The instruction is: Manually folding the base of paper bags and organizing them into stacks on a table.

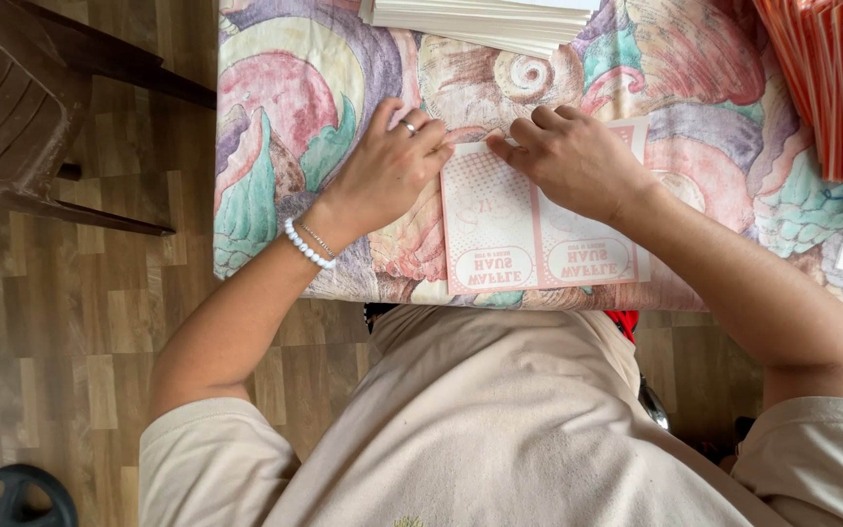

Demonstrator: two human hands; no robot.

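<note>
This looks like a home used for small craft or packaging work. The tabletop (275, 88) wears a pastel seashell-patterned cloth and stands on wood-look laminate floor (70, 312). Left of the tabletop sits a dark brown plastic chair (21, 98). At its far edge lie a white card stack (480, 21) and orange-pink printed sheets (831, 78).

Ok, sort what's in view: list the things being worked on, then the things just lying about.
In hand:
- flat pink-and-white printed card, pressed at its top edge by the left hand and right hand

Lying about:
- white sheet stack at the table's far edge
- fanned orange-pink card stack at the right
- patterned tablecloth
- brown chair
</note>
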